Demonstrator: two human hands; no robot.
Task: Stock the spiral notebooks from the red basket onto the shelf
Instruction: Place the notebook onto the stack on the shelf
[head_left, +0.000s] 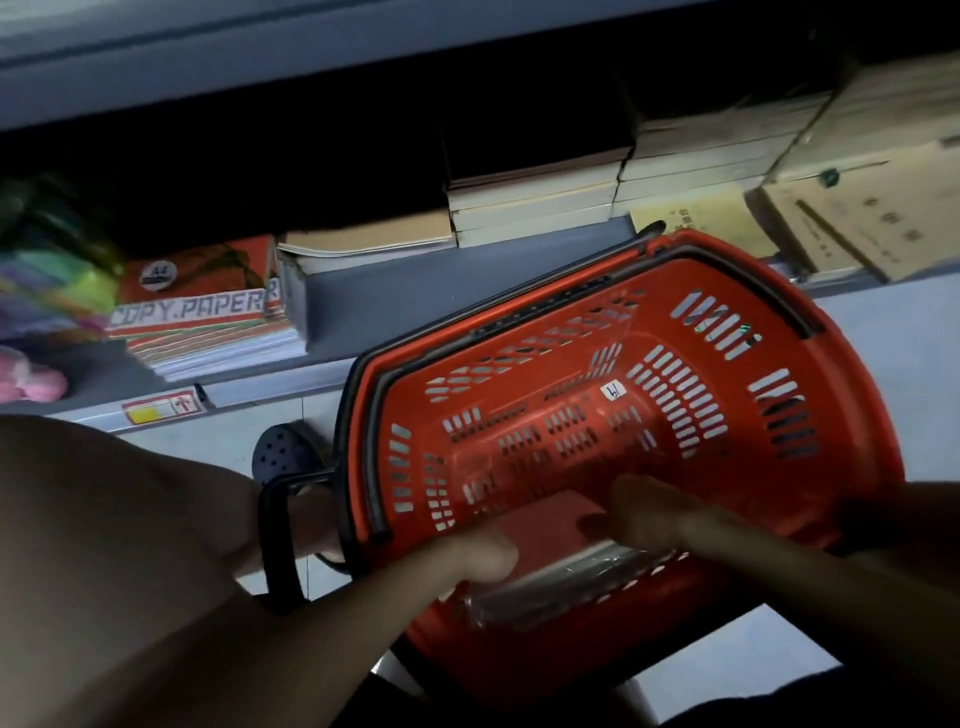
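At far left I see blurred colourful packs (47, 280) on the shelf (363, 306), then a ream marked COPY PAPER (202, 306) lying on a stack. Further along the shelf sit stacks of notebooks (530, 208) and, at the right end, brown cartons (857, 218). A dark shoe (283, 452) rests on the pale floor below. The red basket (779, 467) stands in front of the shelf, its black handle (280, 540) hanging at its left side. My left hand (478, 556) has its fingers curled around the near left edge of a wrapped red notebook (550, 530) lying in the basket's bottom. My right hand (649, 512) presses on the same notebook's right side, fingers closed on it.
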